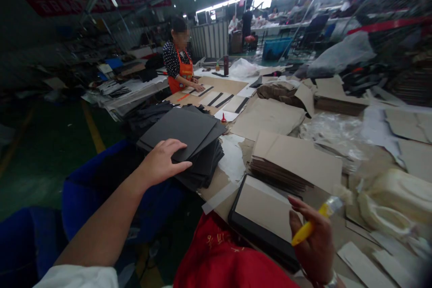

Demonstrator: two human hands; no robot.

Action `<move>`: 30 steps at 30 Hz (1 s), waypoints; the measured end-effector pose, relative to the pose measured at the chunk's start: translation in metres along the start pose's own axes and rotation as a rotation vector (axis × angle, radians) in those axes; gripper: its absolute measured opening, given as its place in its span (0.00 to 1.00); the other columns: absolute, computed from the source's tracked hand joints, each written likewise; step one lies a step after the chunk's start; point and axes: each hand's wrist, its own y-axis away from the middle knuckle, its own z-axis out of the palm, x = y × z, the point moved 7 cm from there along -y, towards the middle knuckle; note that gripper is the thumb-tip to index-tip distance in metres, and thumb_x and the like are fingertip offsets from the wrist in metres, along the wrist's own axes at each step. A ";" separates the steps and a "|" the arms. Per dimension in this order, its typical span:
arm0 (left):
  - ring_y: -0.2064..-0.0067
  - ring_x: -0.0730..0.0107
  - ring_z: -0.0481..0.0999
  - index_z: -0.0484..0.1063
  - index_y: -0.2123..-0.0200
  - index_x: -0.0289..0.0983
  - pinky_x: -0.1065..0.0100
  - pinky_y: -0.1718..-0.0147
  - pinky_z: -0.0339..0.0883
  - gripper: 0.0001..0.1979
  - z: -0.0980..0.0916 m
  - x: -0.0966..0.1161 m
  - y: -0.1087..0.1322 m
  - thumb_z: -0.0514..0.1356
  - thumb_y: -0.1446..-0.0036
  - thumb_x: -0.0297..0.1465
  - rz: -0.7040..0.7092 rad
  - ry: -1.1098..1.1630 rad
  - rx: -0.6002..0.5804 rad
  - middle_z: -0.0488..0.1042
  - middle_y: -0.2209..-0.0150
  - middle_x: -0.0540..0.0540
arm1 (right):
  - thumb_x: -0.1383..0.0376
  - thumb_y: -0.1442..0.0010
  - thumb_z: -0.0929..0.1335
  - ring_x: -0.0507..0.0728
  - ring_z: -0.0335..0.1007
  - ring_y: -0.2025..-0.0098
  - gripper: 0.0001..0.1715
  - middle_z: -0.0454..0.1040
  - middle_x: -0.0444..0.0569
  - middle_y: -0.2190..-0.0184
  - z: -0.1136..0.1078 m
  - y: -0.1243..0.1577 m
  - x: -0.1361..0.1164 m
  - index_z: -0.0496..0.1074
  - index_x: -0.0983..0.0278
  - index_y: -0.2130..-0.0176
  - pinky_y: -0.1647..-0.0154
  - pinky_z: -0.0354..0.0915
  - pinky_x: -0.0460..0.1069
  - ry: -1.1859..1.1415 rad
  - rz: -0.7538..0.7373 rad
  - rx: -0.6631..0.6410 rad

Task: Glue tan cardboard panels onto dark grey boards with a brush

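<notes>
My left hand [162,162] lies flat on the edge of a stack of black boards [178,128], holding nothing. My right hand [312,238] grips a yellow-handled brush [315,220] with its pale bristle end pointing up and right. That hand's fingertips are at the right edge of a black board faced with a beige sheet [263,216]. Beyond it, a pile of beige-backed sheets [295,162] lies on the worktable. The stack's lower layers fan out unevenly.
A co-worker in an orange apron [180,69] handles black strips on beige sheets across the table. A red-tipped glue bottle [223,119] stands near the stack. Blue bins [101,180] sit below on the left. Plastic film and a white container [394,198] lie to the right.
</notes>
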 end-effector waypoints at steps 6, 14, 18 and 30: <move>0.50 0.59 0.69 0.74 0.56 0.40 0.62 0.50 0.62 0.26 -0.010 -0.017 -0.009 0.61 0.57 0.48 -0.098 0.303 -0.159 0.72 0.53 0.45 | 0.67 0.43 0.66 0.59 0.71 0.53 0.12 0.73 0.53 0.56 0.038 -0.020 -0.043 0.61 0.58 0.58 0.54 0.67 0.58 -0.030 -0.107 -0.133; 0.65 0.66 0.74 0.74 0.61 0.34 0.62 0.62 0.69 0.25 -0.037 -0.016 0.004 0.54 0.47 0.49 -0.266 0.294 0.096 0.76 0.68 0.47 | 0.66 0.40 0.65 0.55 0.73 0.58 0.11 0.71 0.51 0.54 0.036 -0.019 -0.052 0.59 0.58 0.57 0.57 0.70 0.55 -0.302 0.056 -0.146; 0.60 0.68 0.74 0.71 0.54 0.45 0.63 0.59 0.69 0.15 -0.041 0.088 0.060 0.61 0.47 0.35 0.453 -0.105 0.561 0.76 0.58 0.52 | 0.61 0.38 0.62 0.53 0.74 0.59 0.10 0.68 0.50 0.51 0.027 0.006 -0.044 0.56 0.57 0.57 0.60 0.71 0.54 -0.503 0.211 -0.145; 0.50 0.58 0.69 0.68 0.51 0.37 0.57 0.53 0.62 0.20 0.256 0.280 0.100 0.58 0.45 0.40 1.027 0.173 -0.196 0.72 0.51 0.38 | 0.62 0.47 0.64 0.54 0.66 0.71 0.12 0.69 0.47 0.70 -0.035 0.087 0.106 0.60 0.63 0.62 0.67 0.65 0.51 0.388 0.535 -0.156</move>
